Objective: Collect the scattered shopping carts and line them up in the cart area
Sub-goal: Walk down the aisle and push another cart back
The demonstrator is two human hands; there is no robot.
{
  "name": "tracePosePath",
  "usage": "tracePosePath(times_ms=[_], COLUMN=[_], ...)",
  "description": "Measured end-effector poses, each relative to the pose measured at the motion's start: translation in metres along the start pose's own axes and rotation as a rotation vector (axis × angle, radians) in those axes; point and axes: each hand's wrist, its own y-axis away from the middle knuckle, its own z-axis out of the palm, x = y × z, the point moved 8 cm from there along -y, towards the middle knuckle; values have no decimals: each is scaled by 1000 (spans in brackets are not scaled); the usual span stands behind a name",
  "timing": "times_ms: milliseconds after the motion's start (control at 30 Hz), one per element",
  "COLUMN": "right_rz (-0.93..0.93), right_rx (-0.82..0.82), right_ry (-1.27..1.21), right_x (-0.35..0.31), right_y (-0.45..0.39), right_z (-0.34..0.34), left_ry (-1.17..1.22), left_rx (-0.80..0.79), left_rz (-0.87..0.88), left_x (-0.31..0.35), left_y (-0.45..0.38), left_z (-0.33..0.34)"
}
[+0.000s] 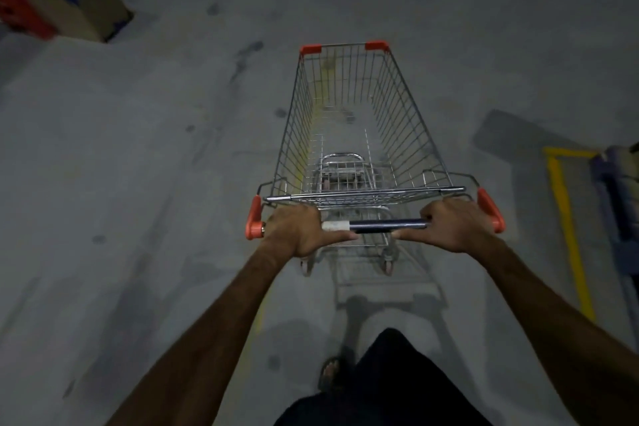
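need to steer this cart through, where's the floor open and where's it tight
Open: bare concrete floor between the cardboard box and the cart, also straight ahead. Tight: right side, by the yellow line and the purple object.

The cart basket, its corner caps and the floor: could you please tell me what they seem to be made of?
Basket: shiny metal wire, likely plated steel, judging by its glinting grid. Corner caps: matte orange-red plastic, probably. Floor: dull grey concrete, stained and patchy.

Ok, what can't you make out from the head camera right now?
- Cart area and other carts: none in view.
- Cardboard box, top left: motion-blurred, cut off by the edge.
- Purple object, right: cut off by the edge, unidentifiable.
- Shopping cart front wheels: hidden beneath its basket.
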Motion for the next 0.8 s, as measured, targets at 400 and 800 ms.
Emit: tracePosePath(times_ms=[400, 800], right_rz=[29, 110], right_rx=[27, 18], right_ry=[-1, -93], right_x=[81, 186], right_y=[-213, -446], right_z=[-68, -140], left_ry=[-27, -70], left_rx=[-4, 39], left_rz=[33, 90], left_x=[-38, -63], left_y=[-237, -505], left_z=[-81, -176])
